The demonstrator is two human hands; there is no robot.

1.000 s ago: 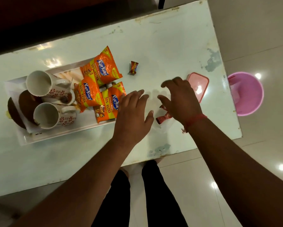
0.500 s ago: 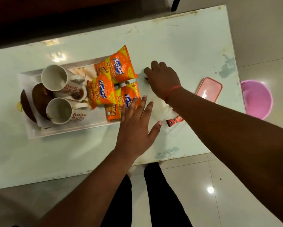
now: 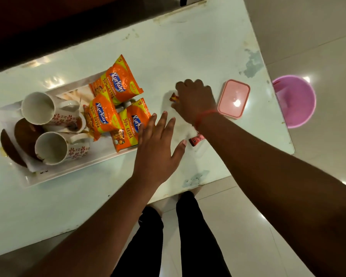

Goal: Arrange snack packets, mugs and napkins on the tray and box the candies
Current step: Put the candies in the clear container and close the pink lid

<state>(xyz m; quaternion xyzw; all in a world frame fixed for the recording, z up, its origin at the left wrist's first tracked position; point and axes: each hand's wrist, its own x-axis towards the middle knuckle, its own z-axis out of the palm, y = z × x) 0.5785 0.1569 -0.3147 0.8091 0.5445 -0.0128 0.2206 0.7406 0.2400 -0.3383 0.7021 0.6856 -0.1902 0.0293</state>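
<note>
The right hand [image 3: 195,100] closes its fingers on the far candy [image 3: 173,97] on the tabletop [image 3: 188,52], apparently for boxing, while the left hand [image 3: 158,148] hovers, fingers spread wide and empty, beside the tray [image 3: 72,172].

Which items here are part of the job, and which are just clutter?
Job items:
tray
snack packets
mugs
wrapped candy under right hand
red candy
pink box

Just around:
pink bucket on floor
</note>
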